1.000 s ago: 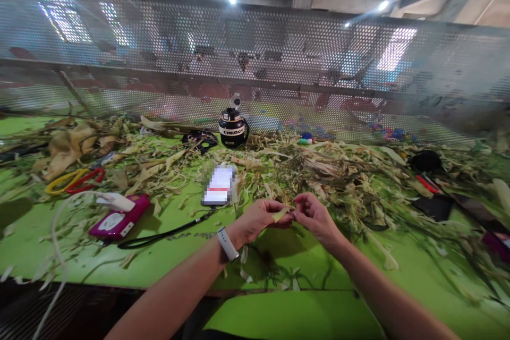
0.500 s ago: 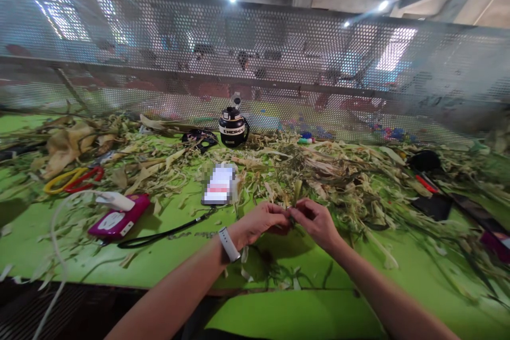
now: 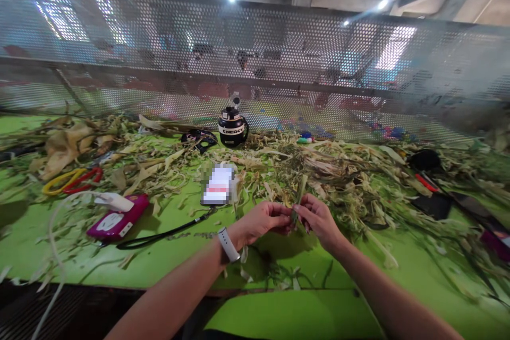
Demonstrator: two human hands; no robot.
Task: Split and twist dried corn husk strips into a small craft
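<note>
Close together above the green table (image 3: 191, 265), my left hand (image 3: 268, 218) and my right hand (image 3: 319, 218) pinch a narrow greenish strip of plant husk (image 3: 302, 189). Its upper end sticks up between my fingertips, and its lower part is hidden by them. A pale band circles my left wrist. Just beyond my hands lies a broad heap of dried and green husk strips (image 3: 330, 170). Small scraps are scattered on the table below my hands.
Left of my hands are a phone (image 3: 218, 185) with a black strap, a magenta power bank (image 3: 118, 220) with a white charger, and yellow-handled and red-handled scissors (image 3: 64, 181). A black bottle (image 3: 231, 128) stands before a perforated metal screen (image 3: 271, 64). People sit beyond it.
My right hand has turned slightly and shifted a little to the right. More of the husk strip now shows, standing up between my fingers. My left hand stays nearly still.
</note>
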